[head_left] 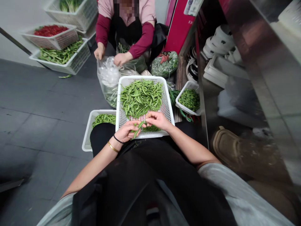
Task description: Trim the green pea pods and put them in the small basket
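Note:
A white perforated plastic basket point(168, 103) full of green pea pods point(141, 97) rests on my lap. Over its near edge my left hand point(125, 131) is closed around a single pea pod point(139, 128), which slants up toward the right. The fingers of my right hand point(158, 120) pinch at the upper tip of that same pod. Just below my right hand, a small heap of green trimmings point(151, 128) lies at the near side of the basket.
A second white basket point(87, 135) with pods stands by my left leg; a basket of leafy greens point(188, 99) is at right. Across from me a person handles a clear plastic bag point(105, 78). Stacked vegetable baskets point(76, 64) stand far left, a metal shelf point(202, 94) right.

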`<state>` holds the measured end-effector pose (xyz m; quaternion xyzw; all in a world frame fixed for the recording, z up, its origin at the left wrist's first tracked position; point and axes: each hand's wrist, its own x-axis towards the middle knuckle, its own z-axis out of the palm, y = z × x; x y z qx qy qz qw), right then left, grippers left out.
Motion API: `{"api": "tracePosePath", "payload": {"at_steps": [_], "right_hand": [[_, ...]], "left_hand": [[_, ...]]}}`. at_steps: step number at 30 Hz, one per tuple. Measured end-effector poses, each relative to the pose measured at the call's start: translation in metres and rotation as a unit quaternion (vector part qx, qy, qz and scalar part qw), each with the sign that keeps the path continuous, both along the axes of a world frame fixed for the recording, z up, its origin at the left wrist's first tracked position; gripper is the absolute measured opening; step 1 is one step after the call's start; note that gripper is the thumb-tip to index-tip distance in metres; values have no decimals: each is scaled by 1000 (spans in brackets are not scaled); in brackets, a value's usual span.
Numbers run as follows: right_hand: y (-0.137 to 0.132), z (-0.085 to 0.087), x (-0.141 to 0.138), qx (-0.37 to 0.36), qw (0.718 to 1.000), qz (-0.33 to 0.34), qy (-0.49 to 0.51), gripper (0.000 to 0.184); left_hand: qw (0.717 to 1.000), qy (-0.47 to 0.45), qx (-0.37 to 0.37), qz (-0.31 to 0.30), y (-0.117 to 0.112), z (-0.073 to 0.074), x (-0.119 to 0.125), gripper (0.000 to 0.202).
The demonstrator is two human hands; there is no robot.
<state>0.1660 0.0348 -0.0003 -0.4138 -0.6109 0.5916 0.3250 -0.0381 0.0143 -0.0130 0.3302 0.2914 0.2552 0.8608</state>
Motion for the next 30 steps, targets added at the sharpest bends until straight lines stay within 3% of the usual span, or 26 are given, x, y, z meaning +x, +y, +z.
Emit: {"api": "tracePosePath", "payload": {"at_steps": [4,9,12,14,16,18,21,23,25,27,30], "right_hand": [[-4,6,3,82,994,-24,-62,18],[-4,6,5,52,998,30,-15,17],[-6,3,-2,156,983,-1,-100,13],[-7,1,-4,268,947,-45,-173,13],[-7,1,0,335,916,-81,-206,15],[-5,3,13,326,914,-124,-208,14],[2,8,34,237,932,-160,-223,10],[4,9,37,179,951,-103,-232,10],[3,6,27,147,963,1,-227,15],[-1,1,10,140,959,81,-232,15],[-8,-8,-11,174,938,145,-261,25]], "left_hand": [[1000,-3,4,-1,-3,2,9,25],[1000,-19,1,7,-6,2,16,21],[999,-26,-21,22,-6,3,21,20],[997,-27,-38,63,-5,2,24,20],[991,-14,-51,122,-2,2,25,22],[979,21,-41,198,1,1,21,24],[955,85,13,285,4,1,12,26],[949,115,43,290,5,1,9,27],[950,133,61,275,4,2,10,28],[949,151,75,267,2,2,12,29],[935,210,138,250,1,2,14,24]]}}
